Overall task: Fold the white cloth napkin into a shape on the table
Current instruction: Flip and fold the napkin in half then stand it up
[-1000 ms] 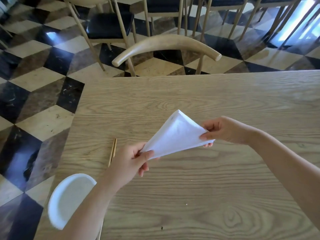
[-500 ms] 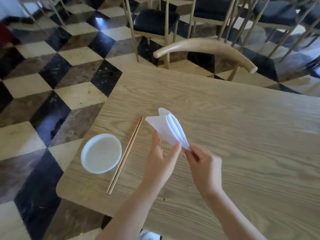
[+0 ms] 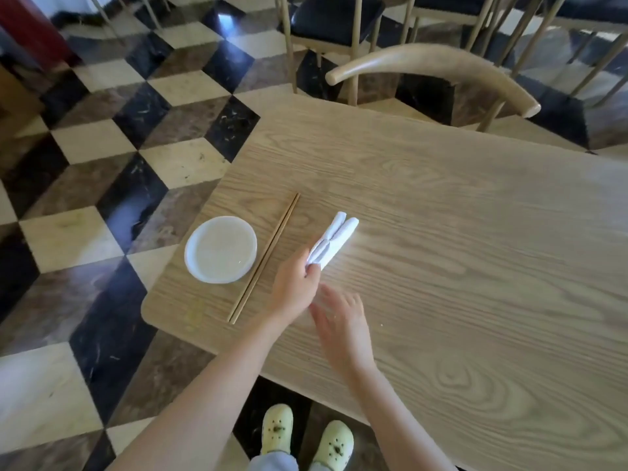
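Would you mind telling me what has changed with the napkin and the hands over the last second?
The napkin went from an open triangle held by both hands to a narrow folded bundle, lowered near the table beside the chopsticks. The right hand has let go and hangs open; the left hand alone grips the napkin's near end. The chopsticks and the white dish lie as before.

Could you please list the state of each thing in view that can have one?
napkin: folded into a narrow twin-roll shape, near end pinched.
left hand: grip closed on the napkin.
right hand: open, holding nothing.
plate: empty, flat on the table.
chopsticks: paired, lying beside the plate.
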{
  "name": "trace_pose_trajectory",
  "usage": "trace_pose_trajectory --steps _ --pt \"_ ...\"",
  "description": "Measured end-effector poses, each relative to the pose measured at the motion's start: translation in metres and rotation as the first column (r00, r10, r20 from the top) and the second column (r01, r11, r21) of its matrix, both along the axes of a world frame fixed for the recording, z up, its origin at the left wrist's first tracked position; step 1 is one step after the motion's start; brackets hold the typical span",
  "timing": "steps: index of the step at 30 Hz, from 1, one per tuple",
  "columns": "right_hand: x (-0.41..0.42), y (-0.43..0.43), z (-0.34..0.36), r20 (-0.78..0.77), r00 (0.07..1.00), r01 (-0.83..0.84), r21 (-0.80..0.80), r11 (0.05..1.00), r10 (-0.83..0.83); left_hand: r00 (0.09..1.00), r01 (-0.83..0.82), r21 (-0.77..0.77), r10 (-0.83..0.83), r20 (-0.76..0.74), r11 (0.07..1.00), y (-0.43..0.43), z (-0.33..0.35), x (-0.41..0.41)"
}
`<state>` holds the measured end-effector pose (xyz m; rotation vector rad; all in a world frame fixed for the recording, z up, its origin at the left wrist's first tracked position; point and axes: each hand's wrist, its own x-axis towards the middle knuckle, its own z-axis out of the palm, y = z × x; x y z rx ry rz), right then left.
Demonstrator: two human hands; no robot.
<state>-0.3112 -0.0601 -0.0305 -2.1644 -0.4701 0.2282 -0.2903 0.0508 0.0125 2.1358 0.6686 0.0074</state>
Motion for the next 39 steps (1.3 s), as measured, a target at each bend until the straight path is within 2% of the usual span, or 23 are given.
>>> trace_pose_trajectory --steps 2,4,6,8,11,13,16,18,21,24,25,28,31,36,37,38,39 --pt "0.024 -0.007 0.002 0.022 0.998 0.066 0.008 0.998 -0.066 0.999 0.002 0.015 -0.003 0.041 1.0 0.012 -0.009 -0.008" --pt "0.059 -0.008 0.007 0.106 0.99 0.101 -0.054 0.993 -0.095 0.995 0.036 0.062 -0.042 0.089 0.997 0.014 -0.015 -0.017" --pt "0.093 0.0 0.016 0.151 0.988 0.035 -0.134 0.99 -0.014 0.99 0.041 0.187 -0.066 0.125 0.982 0.01 -0.027 -0.034" --pt "0.123 0.01 0.024 0.177 0.973 -0.105 -0.23 0.967 0.148 0.986 -0.007 0.299 -0.044 0.163 0.954 0.002 -0.04 -0.054" --pt "0.152 0.017 0.03 0.141 0.919 -0.276 -0.439 0.855 0.369 0.978 -0.089 0.319 0.023 0.206 0.944 -0.005 -0.051 -0.07" --pt "0.16 0.019 0.034 0.115 0.886 -0.316 -0.558 0.767 0.448 0.969 -0.135 0.267 0.071 0.235 0.954 -0.005 -0.051 -0.071" --pt "0.161 0.023 0.038 0.087 0.834 -0.324 -0.721 0.612 0.545 0.972 -0.115 0.215 0.065 0.225 0.97 -0.003 -0.05 -0.071" --pt "0.161 0.021 0.04 0.059 0.807 -0.344 -0.761 0.549 0.588 0.976 -0.101 0.191 0.061 0.207 0.976 -0.001 -0.051 -0.073" --pt "0.163 0.011 0.044 0.029 0.805 -0.366 -0.761 0.535 0.592 0.977 -0.102 0.175 0.066 0.204 0.979 0.0 -0.053 -0.075" --pt "0.167 -0.001 0.041 -0.029 0.762 -0.364 -0.846 0.39 0.647 0.973 -0.095 0.196 0.05 0.225 0.976 0.0 -0.053 -0.075" --pt "0.169 -0.005 0.04 -0.04 0.756 -0.363 -0.856 0.368 0.653 0.971 -0.096 0.202 0.047 0.235 0.975 -0.001 -0.053 -0.075" --pt "0.175 -0.013 0.041 -0.027 0.772 -0.345 -0.857 0.383 0.634 0.966 -0.109 0.227 0.049 0.255 0.968 -0.003 -0.05 -0.076" --pt "0.183 -0.015 0.045 -0.092 0.804 -0.359 -0.863 0.356 0.588 0.963 -0.133 0.275 0.058 0.265 0.952 -0.001 -0.054 -0.075" --pt "0.194 -0.003 0.057 -0.3 0.84 -0.43 -0.876 0.217 0.452 0.961 -0.162 0.264 0.091 0.263 0.951 0.002 -0.061 -0.075" --pt "0.197 0.003 0.057 -0.309 0.85 -0.437 -0.865 0.244 0.427 0.959 -0.169 0.253 0.1 0.265 0.953 0.002 -0.061 -0.076" --pt "0.2 0.011 0.057 -0.3 0.868 -0.438 -0.837 0.327 0.395 0.957 -0.173 0.248 0.102 0.273 0.953 0.002 -0.062 -0.076" --pt "0.203 0.02 0.054 -0.293 0.894 -0.429 -0.779 0.457 0.339 0.954 -0.173 0.248 0.1 0.282 0.953 0.003 -0.063 -0.076"
